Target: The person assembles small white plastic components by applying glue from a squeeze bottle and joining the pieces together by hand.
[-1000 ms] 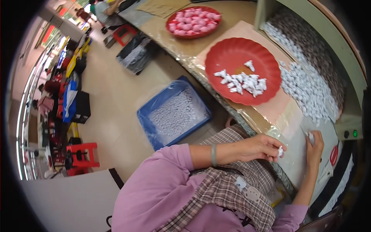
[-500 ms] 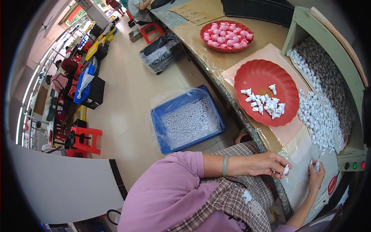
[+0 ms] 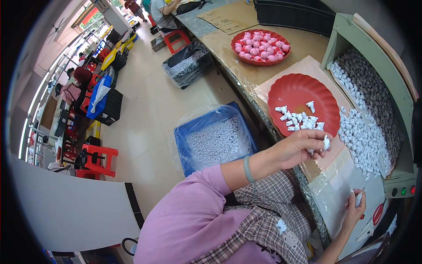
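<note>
My left hand, with a pale green bangle on the wrist, pinches a small white figurine between thumb and fingers. A second white piece shows under those fingers. The hand is just in front of a scalloped red plate, where several white animal-shaped figurines lie. Lower on the right, my right hand is closed around a slim white bottle with a thin tip. A small white bit shows at its fingertips, too small to name. Loose white parts lie heaped to the right of the plate.
A pale green housing with lit buttons holds a heap of grey-looking parts at the right. Farther back stands a red bowl of pink balls. On the floor to the left sit a blue crate and a plastic-lined bin.
My left hand has lifted away from the work surface and moved farther off, up to the plate's near edge, carrying the figurine. My right hand has dropped slightly nearer with the bottle.
</note>
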Demonstrator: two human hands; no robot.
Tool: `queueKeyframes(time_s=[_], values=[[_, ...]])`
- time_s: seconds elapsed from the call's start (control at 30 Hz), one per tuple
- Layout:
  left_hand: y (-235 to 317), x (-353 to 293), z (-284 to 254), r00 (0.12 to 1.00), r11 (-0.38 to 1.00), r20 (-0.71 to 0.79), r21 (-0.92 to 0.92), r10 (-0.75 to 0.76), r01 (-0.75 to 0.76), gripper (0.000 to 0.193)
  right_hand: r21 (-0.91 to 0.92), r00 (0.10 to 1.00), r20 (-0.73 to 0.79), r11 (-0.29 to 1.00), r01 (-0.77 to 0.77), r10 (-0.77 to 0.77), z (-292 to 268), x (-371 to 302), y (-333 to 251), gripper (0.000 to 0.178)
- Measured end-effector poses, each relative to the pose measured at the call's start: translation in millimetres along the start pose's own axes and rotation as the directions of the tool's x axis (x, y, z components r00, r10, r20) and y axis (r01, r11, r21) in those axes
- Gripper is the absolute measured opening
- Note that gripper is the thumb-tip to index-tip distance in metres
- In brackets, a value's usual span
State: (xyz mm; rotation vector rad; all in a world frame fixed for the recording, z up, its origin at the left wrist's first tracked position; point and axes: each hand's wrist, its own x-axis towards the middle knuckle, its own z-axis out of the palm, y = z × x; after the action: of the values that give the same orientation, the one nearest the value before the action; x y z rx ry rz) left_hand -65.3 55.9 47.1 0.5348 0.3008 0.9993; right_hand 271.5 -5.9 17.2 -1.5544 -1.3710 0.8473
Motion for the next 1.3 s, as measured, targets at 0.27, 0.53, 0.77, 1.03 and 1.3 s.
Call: queueKeyframes(time_s=[0.27, 0.53, 0.77, 1.03, 1.3], values=[[-39, -13, 10, 0.979, 0.976, -0.045, 0.078, -0.198, 0.201, 0.036, 0.373, 0.994, 0.041, 0.921, -0.11, 0.102, 47, -33, -59, 0.011], [-74, -11, 14, 0.934, 0.916, -0.016, 0.191, -0.357, 0.353, 0.031, 0.293, 1.0, 0.025, 0.956, 0.01, -0.018, 66, -60, -74, 0.008], [-81, -17, 22, 0.944, 0.911, -0.036, 0.251, -0.328, 0.327, 0.03, 0.026, 0.978, 0.026, 0.978, 0.206, -0.206, 61, -69, -66, 0.008], [-78, -18, 23, 0.96, 0.861, -0.057, 0.431, -0.274, 0.271, 0.027, -0.002, 0.971, 0.062, 0.973, 0.231, -0.23, 62, -66, -61, 0.009], [-75, -17, 26, 0.982, 0.764, -0.01, 0.626, -0.188, 0.153, 0.025, 0.053, 0.971, 0.023, 0.97, 0.236, -0.238, 71, -74, -48, 0.01]])
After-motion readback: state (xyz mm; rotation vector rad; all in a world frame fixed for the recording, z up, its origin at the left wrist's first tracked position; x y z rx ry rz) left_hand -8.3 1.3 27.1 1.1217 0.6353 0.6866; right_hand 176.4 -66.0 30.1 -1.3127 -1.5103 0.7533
